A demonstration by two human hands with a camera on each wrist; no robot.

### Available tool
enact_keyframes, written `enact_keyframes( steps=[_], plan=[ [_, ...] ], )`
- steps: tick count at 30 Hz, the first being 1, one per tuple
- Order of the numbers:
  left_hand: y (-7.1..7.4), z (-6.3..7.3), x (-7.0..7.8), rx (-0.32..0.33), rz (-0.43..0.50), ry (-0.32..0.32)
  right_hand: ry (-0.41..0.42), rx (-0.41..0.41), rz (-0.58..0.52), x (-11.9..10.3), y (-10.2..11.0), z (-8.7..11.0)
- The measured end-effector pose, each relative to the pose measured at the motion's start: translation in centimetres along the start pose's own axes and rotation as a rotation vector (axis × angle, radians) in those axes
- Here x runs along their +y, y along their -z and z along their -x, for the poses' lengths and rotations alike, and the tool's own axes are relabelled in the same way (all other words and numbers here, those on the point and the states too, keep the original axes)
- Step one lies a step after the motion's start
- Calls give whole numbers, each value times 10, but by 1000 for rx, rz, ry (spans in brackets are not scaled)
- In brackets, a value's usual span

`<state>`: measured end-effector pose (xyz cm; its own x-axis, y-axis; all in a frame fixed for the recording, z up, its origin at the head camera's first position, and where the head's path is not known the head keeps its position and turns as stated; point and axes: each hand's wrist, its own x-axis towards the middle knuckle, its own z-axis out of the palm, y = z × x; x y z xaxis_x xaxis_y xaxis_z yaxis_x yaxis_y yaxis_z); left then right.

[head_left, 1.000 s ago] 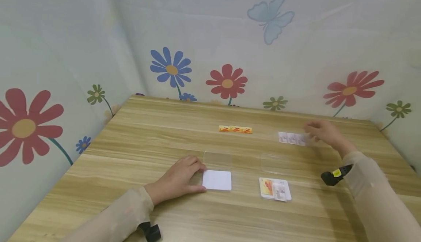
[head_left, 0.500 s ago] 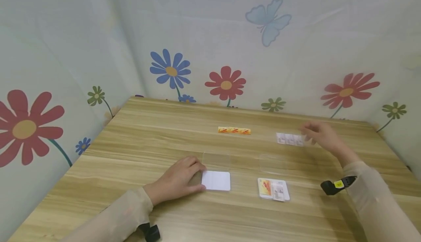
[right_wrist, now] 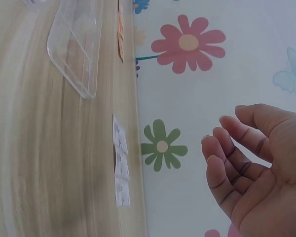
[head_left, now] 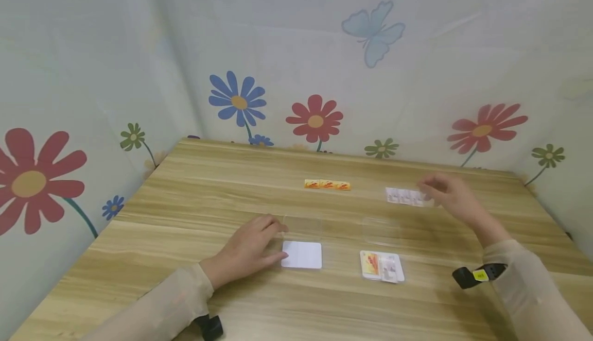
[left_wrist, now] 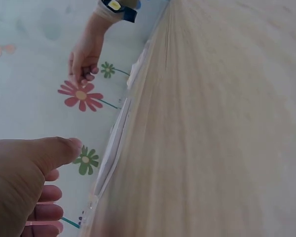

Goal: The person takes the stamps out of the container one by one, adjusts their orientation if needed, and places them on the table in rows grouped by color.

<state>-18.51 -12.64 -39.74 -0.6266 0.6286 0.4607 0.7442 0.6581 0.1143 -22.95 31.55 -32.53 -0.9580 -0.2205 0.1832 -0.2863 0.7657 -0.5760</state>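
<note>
My left hand (head_left: pixel 250 243) is spread at the left side of a white card stack (head_left: pixel 302 255), its thumb tip right at the card's near-left edge. Behind the stack lies a clear plastic lid (head_left: pixel 303 225), with the index fingertip near its left edge. Farther back on the right, my right hand (head_left: pixel 451 197) hovers over the end of a strip of pale printed pieces (head_left: pixel 400 195). Its fingers are loosely bent with nothing between them, as the right wrist view shows along with the strip (right_wrist: pixel 121 163). The left wrist view shows my left thumb (left_wrist: pixel 59 150) straight.
Right of centre, a second card stack (head_left: pixel 400 269) bears an orange piece (head_left: pixel 370 262) and a pale piece (head_left: pixel 389 268). Another clear lid (head_left: pixel 381 231) lies behind it. A row of orange pieces (head_left: pixel 327 184) sits farther back. A flower-printed curtain (head_left: pixel 278 47) borders the table.
My left hand's fingers have lifted off the white stack's far-left corner toward the clear lid. The right hand has shifted slightly left over the pale strip.
</note>
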Motion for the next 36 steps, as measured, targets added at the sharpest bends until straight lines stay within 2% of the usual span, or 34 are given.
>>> enact_keyframes(
  steps=[8,13,20,29,36],
  plan=[
    [3,-4,5,18,46,13,43,40,-32,-12,-7,11],
    [6,-9,12,35,90,24,37,36,-29,-19,-12,18],
    [5,-20,22,13,125,43,83,67,-58,-23,-20,24],
    [0,-30,32,10,165,60,108,68,-71,-32,-28,31],
    [-3,-37,44,-51,234,90,143,63,-79,-36,-37,37]
  ],
)
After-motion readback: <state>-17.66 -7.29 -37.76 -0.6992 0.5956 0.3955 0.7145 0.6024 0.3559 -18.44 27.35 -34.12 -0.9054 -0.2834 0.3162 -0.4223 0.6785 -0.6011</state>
